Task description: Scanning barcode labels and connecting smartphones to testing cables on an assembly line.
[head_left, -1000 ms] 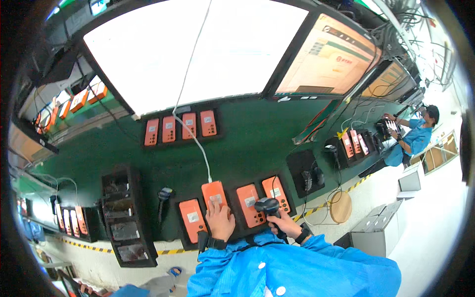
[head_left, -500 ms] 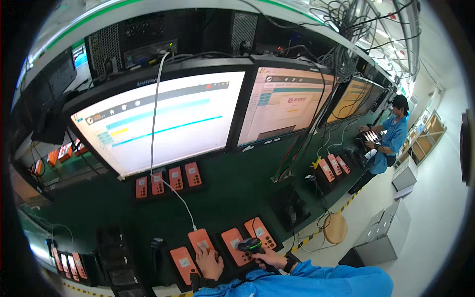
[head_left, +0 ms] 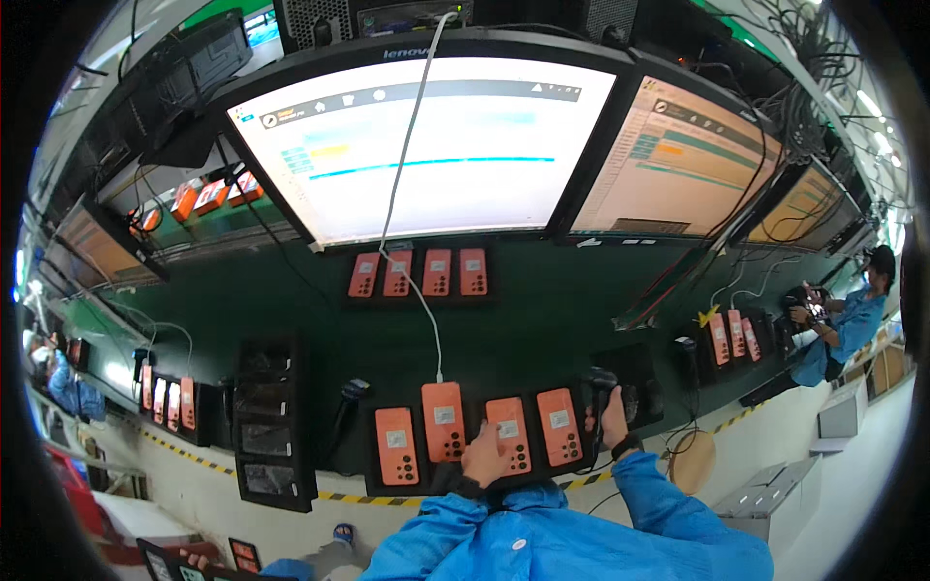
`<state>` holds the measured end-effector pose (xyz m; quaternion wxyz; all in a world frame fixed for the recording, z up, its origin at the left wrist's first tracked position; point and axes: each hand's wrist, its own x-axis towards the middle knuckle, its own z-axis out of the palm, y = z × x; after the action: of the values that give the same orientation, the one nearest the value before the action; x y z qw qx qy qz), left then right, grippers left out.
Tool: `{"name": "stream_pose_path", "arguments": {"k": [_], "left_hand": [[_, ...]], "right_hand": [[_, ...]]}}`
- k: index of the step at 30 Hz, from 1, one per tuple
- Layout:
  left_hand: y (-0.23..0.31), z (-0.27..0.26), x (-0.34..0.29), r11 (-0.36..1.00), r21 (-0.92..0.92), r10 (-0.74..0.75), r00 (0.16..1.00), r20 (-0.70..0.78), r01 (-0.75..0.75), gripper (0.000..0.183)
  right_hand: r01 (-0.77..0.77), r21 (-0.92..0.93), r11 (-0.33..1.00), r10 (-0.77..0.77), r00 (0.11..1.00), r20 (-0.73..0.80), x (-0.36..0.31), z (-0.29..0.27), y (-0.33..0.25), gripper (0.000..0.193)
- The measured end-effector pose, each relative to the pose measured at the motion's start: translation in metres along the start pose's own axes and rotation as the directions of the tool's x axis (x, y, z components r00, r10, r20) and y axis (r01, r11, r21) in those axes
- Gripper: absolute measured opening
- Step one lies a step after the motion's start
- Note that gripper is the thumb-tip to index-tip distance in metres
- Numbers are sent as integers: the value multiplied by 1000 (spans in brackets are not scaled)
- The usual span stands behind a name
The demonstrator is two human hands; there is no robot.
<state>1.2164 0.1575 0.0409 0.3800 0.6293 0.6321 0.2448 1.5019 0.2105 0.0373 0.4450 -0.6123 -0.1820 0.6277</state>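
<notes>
Four phones with orange backs and white labels lie in a row in a black tray (head_left: 562, 473). A white cable is plugged into the upper end of the second phone (head_left: 443, 416), which sits slightly higher than its neighbours. My left hand (head_left: 486, 457) is closed at the left edge of the third phone (head_left: 508, 424); its fingertips are partly hidden. To the right of the fourth phone (head_left: 558, 423), my right hand (head_left: 612, 420) grips a black handheld barcode scanner (head_left: 601, 381). At the left end lies the first phone (head_left: 395, 436).
Another row of orange phones (head_left: 436, 272) lies below the large bright monitor (head_left: 426, 145). A black tray (head_left: 269, 407) with several compartments and a second scanner (head_left: 349, 392) lie to the left. A co-worker (head_left: 852, 315) stands far right; a round stool (head_left: 694, 465) is nearer.
My view has shifted. My left hand has gone from the cabled phone to the edge of the third. My right hand has carried the scanner rightward, off the phones.
</notes>
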Motion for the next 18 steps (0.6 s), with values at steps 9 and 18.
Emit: {"name": "stream_pose_path", "arguments": {"k": [9, 18], "left_hand": [[29, 10, 25, 927, -324, -291, 906, -307, 188, 44], [33, -35, 11, 888, -459, -56, 998, -43, 29, 37]], "right_hand": [[387, -739, 552, -504, 861, 75, 117, -65, 79, 39], [535, -570, 623, -703, 703, -107, 75, -24, 36, 21]]}}
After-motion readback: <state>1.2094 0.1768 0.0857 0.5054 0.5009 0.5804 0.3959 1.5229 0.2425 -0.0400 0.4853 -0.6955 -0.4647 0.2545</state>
